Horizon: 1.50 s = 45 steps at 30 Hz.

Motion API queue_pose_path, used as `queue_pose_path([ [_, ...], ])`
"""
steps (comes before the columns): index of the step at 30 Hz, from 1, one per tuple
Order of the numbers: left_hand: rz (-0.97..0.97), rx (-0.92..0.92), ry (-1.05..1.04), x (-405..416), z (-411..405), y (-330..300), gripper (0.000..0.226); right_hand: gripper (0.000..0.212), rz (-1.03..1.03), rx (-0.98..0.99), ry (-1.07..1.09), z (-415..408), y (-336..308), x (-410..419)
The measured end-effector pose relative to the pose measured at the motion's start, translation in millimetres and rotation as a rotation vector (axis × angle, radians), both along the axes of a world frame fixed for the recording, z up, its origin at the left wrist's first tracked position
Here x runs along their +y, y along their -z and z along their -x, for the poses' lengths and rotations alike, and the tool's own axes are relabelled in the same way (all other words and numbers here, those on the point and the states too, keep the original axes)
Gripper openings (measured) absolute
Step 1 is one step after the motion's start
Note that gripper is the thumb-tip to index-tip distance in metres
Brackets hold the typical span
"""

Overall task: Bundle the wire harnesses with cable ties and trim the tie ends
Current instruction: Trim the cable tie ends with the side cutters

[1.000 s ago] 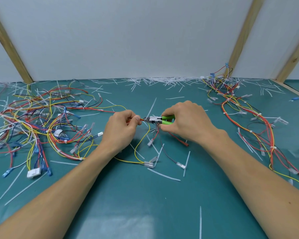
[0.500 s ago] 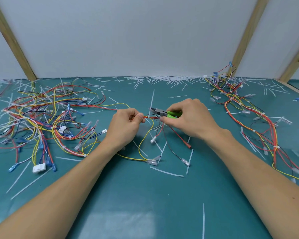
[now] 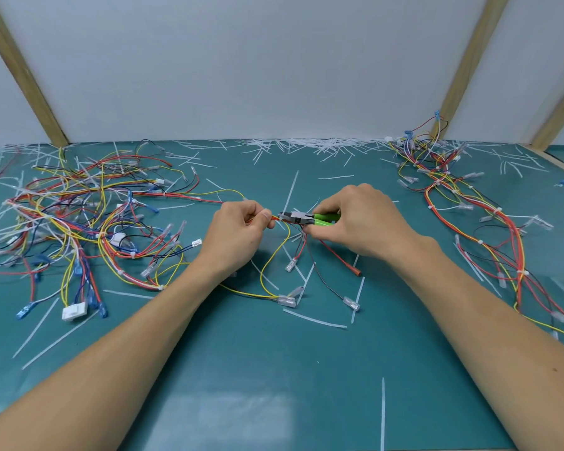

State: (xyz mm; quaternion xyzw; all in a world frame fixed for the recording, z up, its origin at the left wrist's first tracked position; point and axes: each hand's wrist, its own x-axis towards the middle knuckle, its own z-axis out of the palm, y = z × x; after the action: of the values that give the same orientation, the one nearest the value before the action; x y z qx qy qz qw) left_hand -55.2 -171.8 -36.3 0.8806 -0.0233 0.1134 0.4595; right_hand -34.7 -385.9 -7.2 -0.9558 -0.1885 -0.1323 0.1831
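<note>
My left hand (image 3: 238,232) pinches the wire bundle (image 3: 275,218) between thumb and curled fingers, just left of the cutters (image 3: 302,219). This keeps the wires taut and level at the cut point. My right hand (image 3: 355,222) is wrapped around the green handles of the cutters, fingers curled tight on them. The cutter nose points left and meets the bundle right beside my left thumb. A white tie tail (image 3: 290,193) rises from that spot toward the back wall, so I judge the current step to be trimming that tail (whether the blades have closed on it I cannot tell). Loose wire ends with clear terminals (image 3: 287,301) hang from the bundle toward me, below the cutters.

The surface is a teal mat (image 3: 274,385). Left of the cutters lies a tangled harness pile (image 3: 79,222); right of them, a tied harness run (image 3: 489,222). Trimmed white offcuts (image 3: 306,146) litter the mat behind the cutters, along a white wall (image 3: 274,60) braced by wooden battens (image 3: 463,60).
</note>
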Motion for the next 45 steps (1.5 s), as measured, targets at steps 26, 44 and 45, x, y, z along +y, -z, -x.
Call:
queue_pose_path([
  [26, 0.019, -0.043, 0.044, 2.2, -1.0, 3.0, 0.032, 0.021, 0.034, -0.005, 0.009, 3.4, -4.2, 4.4],
  [44, 0.031, -0.035, 0.050, 1.8, 1.3, 1.7, 0.032, 0.026, 0.039, 0.069, 0.024, 5.0, -6.0, 4.9],
  [45, 0.029, -0.034, 0.050, 1.6, 1.4, 1.4, 0.032, 0.026, 0.039, 0.071, 0.024, 5.0, -5.9, 5.0],
])
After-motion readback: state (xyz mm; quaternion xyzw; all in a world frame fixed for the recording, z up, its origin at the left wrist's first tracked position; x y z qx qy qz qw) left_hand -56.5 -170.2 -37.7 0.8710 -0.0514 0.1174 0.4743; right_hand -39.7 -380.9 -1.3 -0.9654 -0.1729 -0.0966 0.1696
